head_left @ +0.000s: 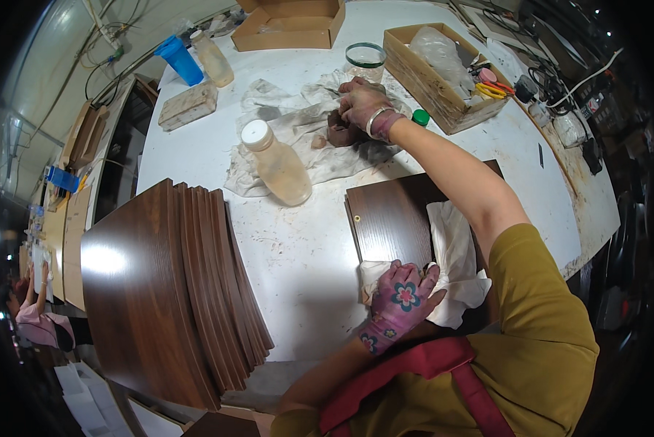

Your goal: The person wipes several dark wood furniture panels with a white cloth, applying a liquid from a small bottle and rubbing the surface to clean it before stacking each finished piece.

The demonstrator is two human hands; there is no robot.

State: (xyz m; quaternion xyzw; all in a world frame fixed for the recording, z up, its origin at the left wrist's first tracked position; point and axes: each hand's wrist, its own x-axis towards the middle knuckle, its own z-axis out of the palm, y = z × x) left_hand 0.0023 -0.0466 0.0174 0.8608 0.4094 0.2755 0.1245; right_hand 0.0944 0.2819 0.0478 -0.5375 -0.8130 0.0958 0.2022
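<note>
My left hand (406, 297), in a purple glove with a flower print, is closed on a white cloth (374, 275) at the left edge of a dark brown wood-grain board (389, 215). Another crumpled white cloth (454, 284) lies on the board just to its right. My right hand (368, 108), in a stained glove, reaches far over the table with bent fingers. What it grips, if anything, is too small to tell. Just below that hand a dark brown lump or small container (341, 131) sits on a stained, spread rag (269, 164), partly hidden by the hand.
A stack of brown boards (145, 277) stands at left. On the white table (269, 255) are a white-capped bottle (280, 171), a blue jug (180, 62), another bottle (214, 62), a wrapped block (188, 105), a green-rimmed jar (365, 62), a green cap (420, 116) and a cardboard box (429, 80) with scissors (494, 89).
</note>
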